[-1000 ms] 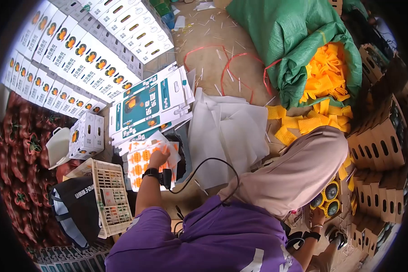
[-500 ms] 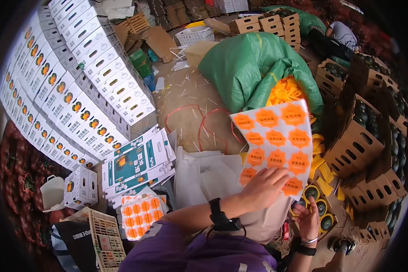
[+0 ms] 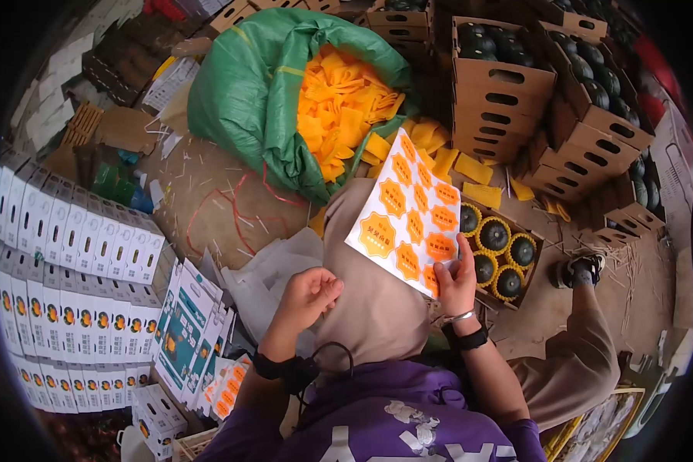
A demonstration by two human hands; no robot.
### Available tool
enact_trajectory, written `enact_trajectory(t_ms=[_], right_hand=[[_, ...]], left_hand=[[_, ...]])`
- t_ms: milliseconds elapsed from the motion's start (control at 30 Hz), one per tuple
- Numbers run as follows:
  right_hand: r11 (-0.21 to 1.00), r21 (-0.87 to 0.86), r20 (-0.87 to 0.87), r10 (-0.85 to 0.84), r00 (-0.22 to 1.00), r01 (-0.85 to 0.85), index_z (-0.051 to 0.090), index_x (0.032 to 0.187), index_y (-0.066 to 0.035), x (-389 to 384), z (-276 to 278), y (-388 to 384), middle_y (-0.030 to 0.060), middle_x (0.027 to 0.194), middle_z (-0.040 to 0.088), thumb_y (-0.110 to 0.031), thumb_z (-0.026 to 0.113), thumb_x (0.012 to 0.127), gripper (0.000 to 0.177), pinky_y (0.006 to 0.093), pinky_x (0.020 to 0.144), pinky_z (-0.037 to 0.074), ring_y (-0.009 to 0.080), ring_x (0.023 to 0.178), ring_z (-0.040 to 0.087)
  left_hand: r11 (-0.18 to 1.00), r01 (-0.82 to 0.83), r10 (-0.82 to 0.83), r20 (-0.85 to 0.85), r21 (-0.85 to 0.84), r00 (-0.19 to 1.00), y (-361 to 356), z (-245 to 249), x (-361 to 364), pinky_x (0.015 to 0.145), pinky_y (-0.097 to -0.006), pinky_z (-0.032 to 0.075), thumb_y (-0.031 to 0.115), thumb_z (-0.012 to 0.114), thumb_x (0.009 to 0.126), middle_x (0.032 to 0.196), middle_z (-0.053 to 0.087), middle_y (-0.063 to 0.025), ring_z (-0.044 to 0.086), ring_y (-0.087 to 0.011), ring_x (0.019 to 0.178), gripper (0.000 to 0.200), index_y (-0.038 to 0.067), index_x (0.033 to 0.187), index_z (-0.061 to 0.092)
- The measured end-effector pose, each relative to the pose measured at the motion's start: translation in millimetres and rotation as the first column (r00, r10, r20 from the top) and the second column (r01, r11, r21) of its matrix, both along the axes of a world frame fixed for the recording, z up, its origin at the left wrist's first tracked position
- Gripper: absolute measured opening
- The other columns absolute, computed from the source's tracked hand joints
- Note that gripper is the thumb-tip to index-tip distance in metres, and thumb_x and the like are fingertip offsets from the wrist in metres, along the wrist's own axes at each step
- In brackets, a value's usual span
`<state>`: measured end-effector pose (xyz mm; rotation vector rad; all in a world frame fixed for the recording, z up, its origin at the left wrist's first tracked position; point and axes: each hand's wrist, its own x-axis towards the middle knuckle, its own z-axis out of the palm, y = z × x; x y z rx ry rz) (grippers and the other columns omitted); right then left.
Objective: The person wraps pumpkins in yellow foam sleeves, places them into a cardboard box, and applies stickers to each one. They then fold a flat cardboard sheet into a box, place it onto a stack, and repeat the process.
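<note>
My right hand (image 3: 457, 281) grips the lower right edge of a white sheet of orange stickers (image 3: 399, 245), thumb on top. The sheet is tilted over my knee. Left of it, my left hand (image 3: 312, 299) hangs apart from the sheet, fingers curled and thumb pressed in; whatever it may hold is hidden. Just beyond my right hand stands an open cardboard box (image 3: 533, 271) of dark green round squashes (image 3: 493, 236) in yellow foam nets. More sticker sheets (image 3: 227, 389) lie beside my left forearm.
A green sack (image 3: 235, 100) spills yellow foam nets (image 3: 346, 108) ahead. Brown cartons (image 3: 500, 100) of dark green squashes are stacked at right. White printed boxes (image 3: 77, 316) are piled at left, near flat printed cartons (image 3: 185, 335). Red string (image 3: 239, 219) lies on the floor.
The sticker sheet has passed from my left hand to my right, which was open before. My left hand has drawn back left and curled. The view has turned to the right.
</note>
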<state>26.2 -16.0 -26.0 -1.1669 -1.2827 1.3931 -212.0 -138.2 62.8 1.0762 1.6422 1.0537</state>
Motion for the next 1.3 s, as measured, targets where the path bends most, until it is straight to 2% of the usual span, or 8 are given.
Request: enact_trajectory(t_ms=[100,467,567,767,833,967,1200,1300], right_hand=[[0.998,0.054,0.028,-0.028,0.999,0.026,0.035,0.138,-0.006,-6.0,6.9,-1.6,-0.004,0.062,0.042,0.004,0.061,0.08,0.064,0.0199,0.049,0.036,0.0044,0.053,0.038],[0.948,0.229,0.527,0.069,0.847,-0.22,0.058,0.11,-0.002,5.6,-8.1,-0.2,0.0118,0.075,0.06,-0.004,0.065,0.078,0.033,0.0311,0.06,0.048,0.0217,0.062,0.06],[0.942,0.248,0.288,0.151,0.946,-0.226,0.06,0.084,0.0,8.2,4.1,-1.4,0.0135,0.078,0.063,-0.003,0.063,0.078,0.007,0.0332,0.063,0.049,0.0244,0.065,0.062],[0.997,0.043,0.116,0.063,0.991,-0.068,0.061,0.09,0.001,-1.1,-6.6,-5.9,0.0059,0.076,0.064,0.0,0.057,0.085,0.006,0.0247,0.061,0.047,0.01,0.065,0.058],[0.993,0.098,0.082,0.057,0.995,-0.065,0.062,0.089,-0.001,-4.2,-2.0,-3.4,0.0145,0.084,0.063,0.0,0.061,0.081,0.007,0.032,0.066,0.049,0.0268,0.074,0.062],[0.941,0.323,0.11,0.071,0.991,-0.103,0.06,0.087,-0.001,-1.9,9.0,-1.6,0.006,0.075,0.057,0.002,0.061,0.083,0.006,0.024,0.061,0.045,0.0123,0.066,0.056],[0.964,0.095,0.418,0.187,0.889,-0.247,0.061,0.104,-0.004,4.7,14.0,2.4,0.013,0.088,0.063,-0.011,0.068,0.078,0.028,0.0321,0.066,0.05,0.0261,0.069,0.061],[0.811,0.547,0.512,-0.131,0.849,-0.205,0.059,0.111,-0.004,8.7,33.0,0.3,0.0155,0.097,0.063,-0.023,0.073,0.075,0.043,0.0353,0.074,0.051,0.0319,0.079,0.063]], left_hand=[[0.998,-0.059,0.05,0.427,0.009,0.903,-1.9,25.0,6.5,0.054,-0.0235,0.047,0.028,0.049,0.095,0.083,0.061,-0.0084,0.059,-0.0126,0.066,0.031,-0.002,0.101,0.054],[0.988,0.046,-0.064,0.12,0.145,0.991,48.6,40.2,34.0,0.054,-0.0209,0.047,0.008,0.06,0.087,0.073,0.062,-0.005,0.058,-0.0087,0.061,0.01,-0.002,0.085,0.059],[0.982,0.158,-0.156,-0.027,0.102,0.987,67.0,32.1,47.4,0.054,-0.0196,0.046,0.003,0.059,0.086,0.069,0.061,-0.0035,0.056,-0.0061,0.059,0.007,-0.003,0.081,0.058],[0.993,-0.032,0.013,-0.164,-0.114,0.986,66.9,41.7,37.1,0.046,-0.0197,0.044,0.02,0.061,0.089,0.071,0.063,-0.0068,0.059,-0.0078,0.055,0.025,-0.002,0.077,0.059],[0.967,-0.055,-0.031,-0.33,-0.25,0.944,58.0,48.0,26.2,0.042,-0.0207,0.045,0.029,0.051,0.094,0.074,0.065,-0.0115,0.061,-0.0133,0.052,0.036,-0.005,0.085,0.058],[0.979,-0.202,0.202,0.079,-0.003,0.976,53.4,46.7,23.6,0.042,-0.02,0.043,0.027,0.056,0.092,0.071,0.064,-0.0099,0.062,-0.0118,0.055,0.033,-0.003,0.081,0.058],[0.992,-0.057,0.063,-0.052,0.111,0.997,55.5,43.6,26.8,0.046,-0.0193,0.044,0.02,0.06,0.09,0.067,0.062,-0.0074,0.059,-0.0096,0.053,0.025,-0.002,0.078,0.057],[1.0,-0.005,0.007,-0.158,0.012,0.987,70.9,44.4,45.3,0.048,-0.0188,0.044,0.017,0.067,0.085,0.063,0.061,-0.0044,0.056,-0.0066,0.054,0.024,-0.001,0.072,0.057]])
